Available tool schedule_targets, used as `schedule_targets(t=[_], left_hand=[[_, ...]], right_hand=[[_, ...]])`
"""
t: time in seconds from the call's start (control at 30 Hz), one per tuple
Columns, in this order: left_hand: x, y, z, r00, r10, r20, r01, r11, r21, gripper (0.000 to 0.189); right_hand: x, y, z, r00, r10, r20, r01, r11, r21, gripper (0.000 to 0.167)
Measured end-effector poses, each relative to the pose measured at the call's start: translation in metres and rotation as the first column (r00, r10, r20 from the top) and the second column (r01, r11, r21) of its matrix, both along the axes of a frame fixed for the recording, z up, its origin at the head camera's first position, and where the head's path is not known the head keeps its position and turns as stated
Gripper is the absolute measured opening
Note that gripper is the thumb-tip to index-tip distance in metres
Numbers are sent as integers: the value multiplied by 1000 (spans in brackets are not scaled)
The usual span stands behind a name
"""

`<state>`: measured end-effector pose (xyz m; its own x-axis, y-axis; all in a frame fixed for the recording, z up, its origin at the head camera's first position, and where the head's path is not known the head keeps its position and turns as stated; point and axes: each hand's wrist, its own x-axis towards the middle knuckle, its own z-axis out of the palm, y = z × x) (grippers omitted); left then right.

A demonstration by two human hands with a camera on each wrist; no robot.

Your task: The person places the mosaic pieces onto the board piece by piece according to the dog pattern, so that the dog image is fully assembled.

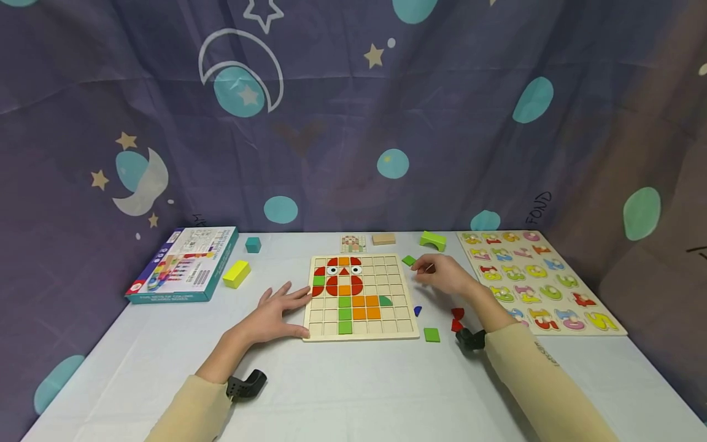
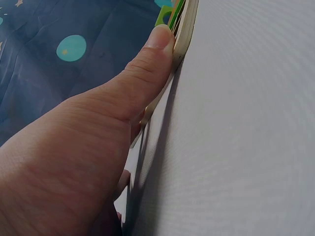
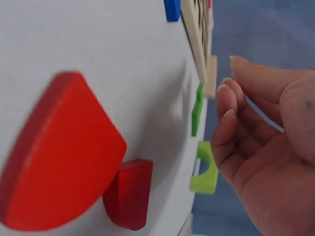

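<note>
Along the left edge of a wooden grid board (image 1: 389,330), my left hand (image 1: 276,316) lies with spread fingers. Its thumb (image 2: 152,54) presses on the board's near corner. On the board, red, orange and green tiles form a bird-like figure with two eye tiles. My right hand (image 1: 444,274) is raised off the board's far right side, fingers loosely bent, thumb and index tips close together with nothing visible between them. Just beyond those fingertips a green square tile (image 1: 409,260) lies on the table.
Right of the board lie a blue piece (image 1: 418,311), another green tile (image 1: 432,335) and red pieces (image 3: 64,157). A number puzzle board (image 1: 552,276) is at far right, a box (image 1: 182,264) at left. Behind stand a green arch (image 1: 433,240), a wooden block (image 1: 383,239) and a picture card (image 1: 353,244).
</note>
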<state>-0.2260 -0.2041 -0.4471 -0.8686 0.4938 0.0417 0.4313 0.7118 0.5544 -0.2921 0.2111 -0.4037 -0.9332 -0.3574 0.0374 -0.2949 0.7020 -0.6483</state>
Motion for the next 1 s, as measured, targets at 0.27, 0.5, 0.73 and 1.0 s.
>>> schedule_targets(t=[0.27,0.5,0.73,1.0], left_hand=[[-1,1,-1,1000,-10,-1,10,1000,2,90],[-1,0,-1,1000,-10,5,10,1000,4,90],[-1,0,-1,1000,-4,12,4,1000,2,90],[-1,0,-1,1000,-7,3,7,1000,5,90]], right_hand=[[-17,9,-5,995,-94,-19,95,995,18,22],[-29,12,-13,990,-144,15,143,988,55,35],[-36,10,-14,993,-115,24,111,985,132,43],[-35,10,-13,992,-112,57,103,983,150,25]])
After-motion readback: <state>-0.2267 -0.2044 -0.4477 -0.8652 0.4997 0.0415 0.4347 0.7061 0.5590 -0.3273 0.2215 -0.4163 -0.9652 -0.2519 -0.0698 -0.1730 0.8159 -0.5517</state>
